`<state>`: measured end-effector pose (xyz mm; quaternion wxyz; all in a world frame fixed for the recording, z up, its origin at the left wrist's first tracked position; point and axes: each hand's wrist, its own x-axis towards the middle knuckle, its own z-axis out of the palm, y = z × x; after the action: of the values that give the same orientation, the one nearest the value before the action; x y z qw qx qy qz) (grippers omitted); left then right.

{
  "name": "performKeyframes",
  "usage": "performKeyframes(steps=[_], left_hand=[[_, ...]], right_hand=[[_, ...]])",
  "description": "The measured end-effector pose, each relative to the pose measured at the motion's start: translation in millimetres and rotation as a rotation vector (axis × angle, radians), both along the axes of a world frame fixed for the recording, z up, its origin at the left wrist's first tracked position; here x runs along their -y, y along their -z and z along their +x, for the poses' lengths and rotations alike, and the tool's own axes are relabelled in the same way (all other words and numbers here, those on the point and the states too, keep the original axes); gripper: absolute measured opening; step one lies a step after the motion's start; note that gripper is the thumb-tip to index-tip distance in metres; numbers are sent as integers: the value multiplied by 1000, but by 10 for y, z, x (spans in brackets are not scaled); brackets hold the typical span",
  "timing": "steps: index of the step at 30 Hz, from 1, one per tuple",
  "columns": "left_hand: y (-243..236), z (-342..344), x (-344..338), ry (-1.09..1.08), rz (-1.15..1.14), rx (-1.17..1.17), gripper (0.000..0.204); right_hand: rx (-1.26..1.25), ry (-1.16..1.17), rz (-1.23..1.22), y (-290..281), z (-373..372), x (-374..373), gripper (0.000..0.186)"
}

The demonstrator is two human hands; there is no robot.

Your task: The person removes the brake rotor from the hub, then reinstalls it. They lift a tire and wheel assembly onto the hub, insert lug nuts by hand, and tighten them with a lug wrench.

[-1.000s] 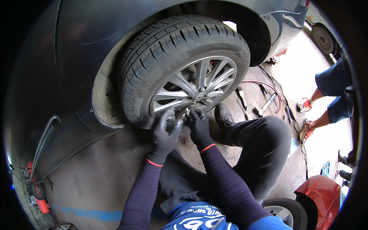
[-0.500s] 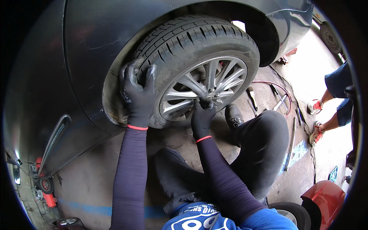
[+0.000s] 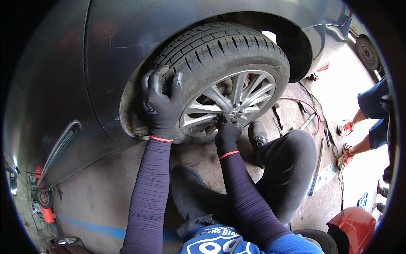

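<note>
A wheel with a silver multi-spoke rim and a black tyre sits in the wheel arch of a dark car. My left hand, in a dark glove, grips the tyre's left shoulder. Its fingers are spread from the thumb and curve around the tread. My right hand, gloved too, is closed in front of the lower spokes, just below and left of the hub. Its fingertips are pinched together at the rim. Whatever they may hold is hidden.
The car's dark body panel rises on the left. Right of my bent knee lie a brush, a cross-shaped wrench, a long bar and a hose. A person's legs stand at the far right; a red panel lies lower right.
The whole view has shifted slightly, moving the car and wheel right and down in it. My right hand's pinched fingers have moved a little left of the hub. My left hand still grips the tyre.
</note>
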<state>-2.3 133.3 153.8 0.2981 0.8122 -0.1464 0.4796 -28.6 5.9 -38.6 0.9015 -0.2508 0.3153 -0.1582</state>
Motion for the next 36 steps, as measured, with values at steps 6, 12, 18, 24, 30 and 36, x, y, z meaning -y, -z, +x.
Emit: performKeyframes(steps=[6, 12, 18, 24, 30, 36], left_hand=[[41, 46, -36, 5, 30, 50, 33], [54, 52, -51, 5, 38, 42, 32], [66, 59, -53, 34, 3, 45, 33], [55, 47, -62, 18, 32, 53, 32], [67, 51, -54, 48, 8, 74, 33], [83, 60, -76, 27, 45, 69, 33]], right_hand=[[67, -137, -332, -15, -93, -36, 15], [134, -98, -616, 120, -76, -64, 15], [174, -67, -657, 202, -96, -93, 12], [129, -52, -1155, 222, -131, -53, 12], [75, -70, -897, 79, -135, -89, 14], [-130, -174, -1302, -26, -181, 4, 20]])
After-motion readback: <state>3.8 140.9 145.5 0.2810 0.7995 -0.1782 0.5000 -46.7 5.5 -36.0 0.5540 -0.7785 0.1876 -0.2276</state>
